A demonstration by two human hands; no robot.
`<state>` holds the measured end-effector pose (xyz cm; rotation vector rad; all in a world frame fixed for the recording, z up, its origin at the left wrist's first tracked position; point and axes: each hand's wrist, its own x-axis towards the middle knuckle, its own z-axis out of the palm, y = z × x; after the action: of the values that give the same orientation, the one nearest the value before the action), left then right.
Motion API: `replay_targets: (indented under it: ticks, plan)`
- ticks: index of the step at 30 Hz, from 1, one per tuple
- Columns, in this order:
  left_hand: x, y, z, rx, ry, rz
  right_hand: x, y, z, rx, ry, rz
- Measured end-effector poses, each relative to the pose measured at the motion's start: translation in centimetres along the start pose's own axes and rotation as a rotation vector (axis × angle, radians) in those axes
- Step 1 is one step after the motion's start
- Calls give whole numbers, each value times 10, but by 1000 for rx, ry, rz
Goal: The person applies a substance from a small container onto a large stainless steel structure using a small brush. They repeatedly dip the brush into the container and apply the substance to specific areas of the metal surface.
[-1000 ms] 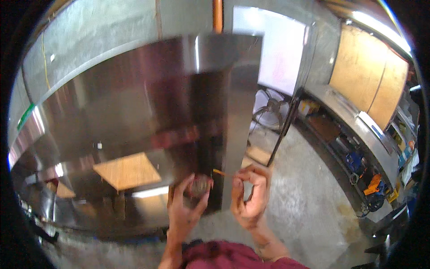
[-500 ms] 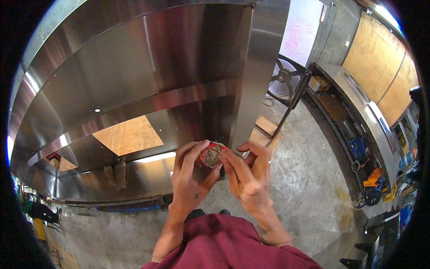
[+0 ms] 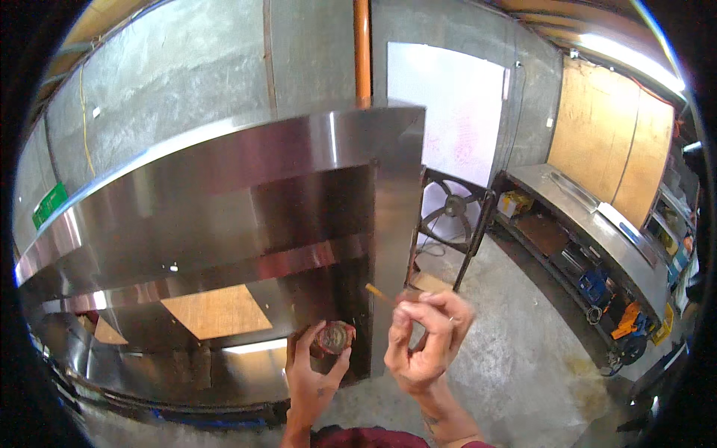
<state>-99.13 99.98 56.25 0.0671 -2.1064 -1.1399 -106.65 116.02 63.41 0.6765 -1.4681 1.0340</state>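
Note:
My left hand is wrapped round a small round red tin, its greyish, dark-rimmed face turned up toward me. To the right and a little higher, my right hand pinches a thin yellowish stick that points up and left. The fingers hide its other end. Hand and stick are apart from the tin. Both hands are in front of a large stainless steel structure, close to its right upright.
A square wooden board shows inside the steel structure. Beyond it to the right stands a black-framed fan. Along the right is a steel workbench with a blue tool and orange cloth underneath. A white panel leans at the wall.
My right hand has drawn away from the tin, up and to the right, with the stick in its fingers. The view has tilted up, bringing the wall into sight.

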Motion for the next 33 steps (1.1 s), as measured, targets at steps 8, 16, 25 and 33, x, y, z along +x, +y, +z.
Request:
replay_targets:
  ticks: [8, 16, 25, 33]
  plan:
    - [-1, -8, 2, -17, 18, 53, 90, 30, 49, 56, 299, -169]
    - [-6, -18, 0, 37, 47, 69, 103, 34, 75, 18, 310, -152]
    - [-4, -16, -1, 13, 26, 79, 101, 37, 79, 28, 297, -148]
    - [-1, -26, 2, 34, 36, 118, 101, 37, 81, 24, 291, -156]
